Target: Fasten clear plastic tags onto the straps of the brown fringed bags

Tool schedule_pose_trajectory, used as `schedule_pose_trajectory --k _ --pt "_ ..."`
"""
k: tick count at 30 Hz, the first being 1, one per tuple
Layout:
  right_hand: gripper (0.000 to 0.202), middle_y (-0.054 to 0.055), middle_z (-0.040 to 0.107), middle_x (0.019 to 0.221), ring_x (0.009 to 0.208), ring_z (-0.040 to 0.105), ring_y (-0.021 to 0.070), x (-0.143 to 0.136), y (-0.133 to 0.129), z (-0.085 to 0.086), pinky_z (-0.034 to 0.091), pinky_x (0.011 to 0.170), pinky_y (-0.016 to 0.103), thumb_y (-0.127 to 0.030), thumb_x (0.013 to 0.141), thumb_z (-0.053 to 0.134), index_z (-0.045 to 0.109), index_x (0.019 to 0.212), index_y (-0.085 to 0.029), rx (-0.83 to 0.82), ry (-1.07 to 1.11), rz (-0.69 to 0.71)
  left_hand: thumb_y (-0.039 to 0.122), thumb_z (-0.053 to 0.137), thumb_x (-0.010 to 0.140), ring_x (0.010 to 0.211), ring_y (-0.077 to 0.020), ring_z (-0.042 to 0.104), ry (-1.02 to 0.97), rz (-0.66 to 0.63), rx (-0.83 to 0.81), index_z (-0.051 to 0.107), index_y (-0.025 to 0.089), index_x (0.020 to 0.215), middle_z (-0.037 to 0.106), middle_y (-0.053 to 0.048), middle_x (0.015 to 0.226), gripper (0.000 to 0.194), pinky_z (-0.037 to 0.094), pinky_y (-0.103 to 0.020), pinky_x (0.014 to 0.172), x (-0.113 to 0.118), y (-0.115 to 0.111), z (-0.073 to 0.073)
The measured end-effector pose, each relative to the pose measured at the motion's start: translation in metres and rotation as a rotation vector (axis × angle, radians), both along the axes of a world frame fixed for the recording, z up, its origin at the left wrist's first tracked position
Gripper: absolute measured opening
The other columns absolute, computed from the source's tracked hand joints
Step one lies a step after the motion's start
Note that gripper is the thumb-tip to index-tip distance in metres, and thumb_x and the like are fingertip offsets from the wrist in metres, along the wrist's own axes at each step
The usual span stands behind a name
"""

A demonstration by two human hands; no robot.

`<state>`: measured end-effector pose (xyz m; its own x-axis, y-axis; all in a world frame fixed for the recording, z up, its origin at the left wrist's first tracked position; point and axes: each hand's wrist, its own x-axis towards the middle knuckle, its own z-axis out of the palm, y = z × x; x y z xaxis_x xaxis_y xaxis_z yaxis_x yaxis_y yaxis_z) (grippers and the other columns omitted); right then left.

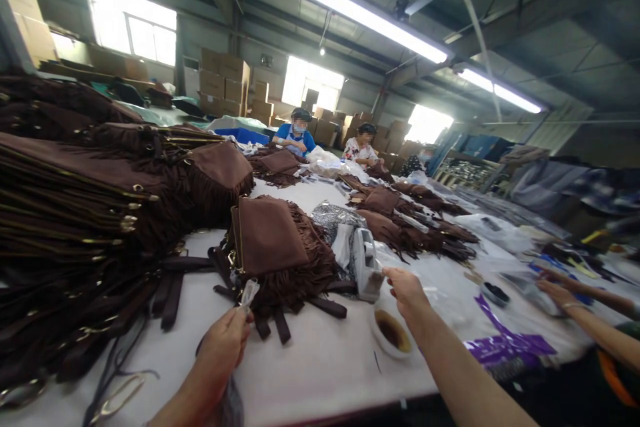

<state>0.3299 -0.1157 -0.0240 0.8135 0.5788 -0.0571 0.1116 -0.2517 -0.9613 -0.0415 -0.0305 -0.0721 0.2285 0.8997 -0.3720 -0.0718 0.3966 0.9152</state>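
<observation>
My left hand (225,341) is closed, pinching a small crumpled piece of clear plastic (250,292) in front of a brown fringed bag (273,233). This bag lies on the white table with its gold zipper edge to the left and its straps trailing forward. My right hand (407,290) reaches to the front of a white tape dispenser (369,270). Its thumb and finger are pinched on the end of the clear tape there; the tape itself hardly shows. A white bowl of dark liquid (391,332) stands just below my right wrist.
Stacked brown bags (75,193) fill the left side. More fringed bags (387,203) lie farther back. Purple plastic packaging (515,345) and a small dark bowl (495,293) are at right, near a co-worker's hands (557,290). Other people sit across the table, before stacked cartons (223,83).
</observation>
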Motion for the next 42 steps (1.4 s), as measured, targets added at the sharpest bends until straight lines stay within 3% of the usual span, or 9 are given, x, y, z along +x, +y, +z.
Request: schedule_pose_trajectory --k 6,13,19,23,26,30,33,37,42 --pt "0.031 0.001 0.063 0.066 0.046 0.046 0.0081 -0.019 -0.023 -0.007 0.026 0.039 0.021 -0.041 0.061 0.070 0.063 0.074 -0.015 -0.065 0.085 0.022 0.067 0.056 0.064 0.037 -0.0042 0.021 -0.008 -0.023 -0.016 0.050 0.019 0.077 0.028 0.012 0.047 0.050 0.014 -0.017 0.038 0.000 0.002 -0.002" --pt "0.024 0.001 0.062 0.065 0.042 0.040 0.0060 -0.012 -0.019 -0.011 0.024 0.039 0.020 -0.036 0.060 0.065 0.060 0.071 -0.016 -0.204 0.109 0.112 0.065 0.055 0.066 0.037 -0.0041 0.019 -0.018 -0.033 -0.003 0.050 0.019 0.077 0.028 0.012 0.047 0.048 0.013 -0.017 0.038 -0.001 0.001 -0.003" --pt "0.010 -0.002 0.049 0.043 0.042 0.038 0.0103 -0.003 -0.013 0.003 0.021 0.044 0.024 -0.026 0.058 0.062 0.062 0.055 -0.017 -0.372 -0.158 0.090 0.061 0.051 0.071 0.038 -0.0059 0.019 0.040 -0.033 0.084 0.051 0.020 0.073 0.028 0.011 0.046 0.041 0.014 -0.018 0.038 -0.001 0.001 -0.005" --pt "0.010 0.003 0.059 0.050 0.057 0.053 0.0190 -0.011 -0.020 0.015 0.030 0.053 0.028 -0.023 0.059 0.063 0.064 0.050 -0.020 -0.468 -0.410 0.134 0.051 0.046 0.079 0.039 -0.0087 0.026 0.174 0.010 0.237 0.052 0.021 0.070 0.033 0.008 0.046 0.032 0.019 -0.021 0.041 -0.005 -0.002 -0.010" --pt "0.013 0.005 0.070 0.066 0.068 0.061 0.0238 -0.041 -0.020 0.019 0.039 0.064 0.031 -0.031 0.067 0.062 0.072 0.063 -0.023 -0.522 -0.639 0.358 0.042 0.043 0.084 0.043 -0.0103 0.032 0.286 0.021 0.355 0.053 0.020 0.068 0.037 0.007 0.047 0.028 0.024 -0.022 0.045 -0.009 -0.004 -0.011" --pt "0.026 0.004 0.070 0.071 0.069 0.061 0.0211 -0.121 -0.006 0.025 0.043 0.066 0.029 -0.041 0.078 0.055 0.072 0.075 -0.022 -0.369 -0.477 0.810 0.035 0.039 0.090 0.049 -0.0118 0.040 0.419 0.011 0.522 0.054 0.020 0.070 0.047 0.004 0.052 0.029 0.029 -0.024 0.051 -0.012 -0.007 -0.009" --pt "0.025 0.002 0.068 0.068 0.064 0.057 0.0164 -0.188 0.016 0.028 0.042 0.061 0.025 -0.037 0.080 0.055 0.070 0.072 -0.019 -0.262 -0.340 0.995 0.031 0.038 0.092 0.055 -0.0129 0.047 0.524 0.011 0.619 0.054 0.019 0.071 0.054 0.001 0.059 0.030 0.032 -0.025 0.056 -0.013 -0.011 -0.006" --pt "0.019 0.001 0.065 0.061 0.056 0.054 0.0124 -0.244 0.054 0.022 0.040 0.054 0.022 -0.032 0.074 0.060 0.068 0.067 -0.016 -0.196 -0.216 1.016 0.028 0.037 0.094 0.062 -0.0155 0.056 0.611 -0.008 0.687 0.059 0.018 0.078 0.064 -0.005 0.069 0.029 0.038 -0.027 0.061 -0.018 -0.015 -0.003" --pt "0.017 0.001 0.063 0.056 0.053 0.054 0.0108 -0.265 0.086 0.008 0.041 0.052 0.020 -0.024 0.069 0.060 0.064 0.056 -0.015 -0.280 -0.268 0.965 0.026 0.035 0.095 0.073 -0.0187 0.065 0.645 -0.049 0.786 0.063 0.016 0.091 0.069 -0.009 0.081 0.030 0.045 -0.028 0.066 -0.027 -0.015 -0.004"
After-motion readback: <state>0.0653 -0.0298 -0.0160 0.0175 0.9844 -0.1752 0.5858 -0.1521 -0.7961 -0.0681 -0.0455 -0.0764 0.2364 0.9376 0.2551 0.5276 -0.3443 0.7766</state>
